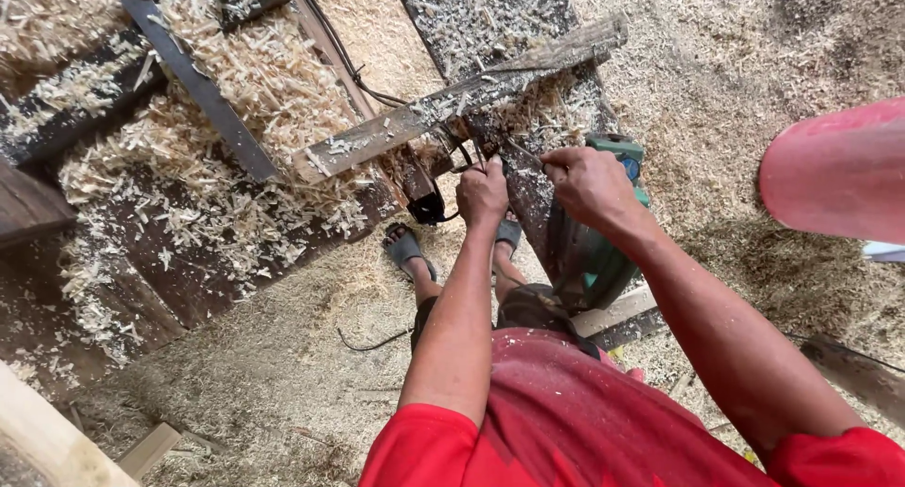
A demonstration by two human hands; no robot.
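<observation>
- Your left hand (482,193) was closed in a fist around a thin dark wire or cord (459,157) at the near edge of the wooden frame (528,44).
- Your right hand (589,183) was also closed, its fingers pinched on a thin strand just right of the left hand; whether it was the same cord could not be told.
- The two hands sat near each other but apart, with a narrow gap between them.
- A green power tool (594,261) stood below and behind your right hand, its green top showing just beyond the knuckles and its dark body hanging lower by your right forearm.
- A grey weathered plank (452,105) lay slantwise across the frame, running from the left near end up to the far right, just beyond both hands.
- A black cable (353,72) ran from the far side down toward a small black part (426,207) just left of your left hand.
- Pale wood shavings (273,72) were heaped on the dark boards (179,261) to the left, and sawdust covered the floor (735,63) on the right.
- Your feet wore grey sandals (405,249) on the floor beneath the hands.
- A red rounded object (839,171) intruded at the right edge, blurred.
</observation>
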